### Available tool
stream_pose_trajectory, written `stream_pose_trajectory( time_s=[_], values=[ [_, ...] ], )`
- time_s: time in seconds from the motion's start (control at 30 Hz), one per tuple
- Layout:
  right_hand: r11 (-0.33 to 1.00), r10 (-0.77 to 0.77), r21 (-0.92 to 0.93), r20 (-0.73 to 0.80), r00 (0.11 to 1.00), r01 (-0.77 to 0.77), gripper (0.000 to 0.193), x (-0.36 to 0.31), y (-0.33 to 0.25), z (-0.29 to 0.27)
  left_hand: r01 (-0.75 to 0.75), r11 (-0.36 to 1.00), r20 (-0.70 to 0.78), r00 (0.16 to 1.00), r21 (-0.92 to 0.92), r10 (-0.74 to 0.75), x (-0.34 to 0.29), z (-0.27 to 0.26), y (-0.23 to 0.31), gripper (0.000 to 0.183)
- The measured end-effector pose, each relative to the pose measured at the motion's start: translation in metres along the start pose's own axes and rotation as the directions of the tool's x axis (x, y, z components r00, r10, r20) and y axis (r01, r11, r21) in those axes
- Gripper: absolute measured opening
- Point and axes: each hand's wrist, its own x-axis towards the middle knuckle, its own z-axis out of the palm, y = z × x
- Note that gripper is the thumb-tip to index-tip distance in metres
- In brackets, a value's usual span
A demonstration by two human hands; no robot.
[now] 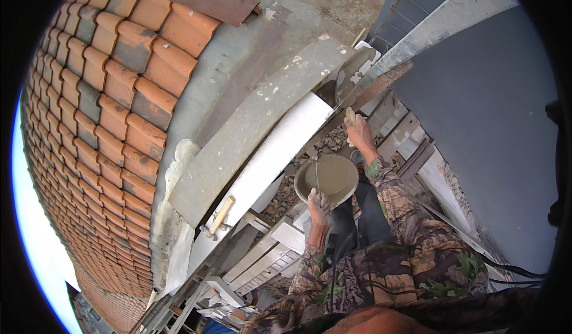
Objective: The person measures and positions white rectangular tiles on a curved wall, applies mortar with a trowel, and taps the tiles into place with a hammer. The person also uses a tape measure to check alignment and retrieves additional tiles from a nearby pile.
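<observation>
My right hand is closed around a tan, wooden-looking piece, near the end of a white board or block face; whether this piece is a tool's handle I cannot tell. Lower and to the left, my left hand is closed at the near rim of a round bucket. From its fingers a thin line, like a cord, runs upward across the bucket. Grey-brown liquid or thin mortar fills the bucket. A hammer with a light wooden handle lies on the white surface, left of my left hand.
Orange roof tiles slope down along the left. Beside them runs a grey slab spotted with mortar. A long plank and a dark grey wall stand at the right. Below are rubble and timber pieces.
</observation>
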Motion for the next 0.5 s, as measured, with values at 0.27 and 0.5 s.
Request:
stream_pose_trajectory(
  time_s=[0.27, 0.5],
  values=[
    [0.996, 0.072, 0.041, 0.148, 0.986, -0.079, 0.042, -0.032, 0.018, -0.016, -0.007, 1.000, 0.050, 0.999, -0.021, 0.008, 0.003, 0.009, 0.004, 0.049],
    [0.971, -0.026, -0.229, 0.169, 0.985, 0.065, 0.046, -0.120, 0.057, -0.075, 0.032, 0.998, 0.088, 0.996, -0.057, -0.027, 0.005, 0.017, 0.010, 0.048]
  ],
)
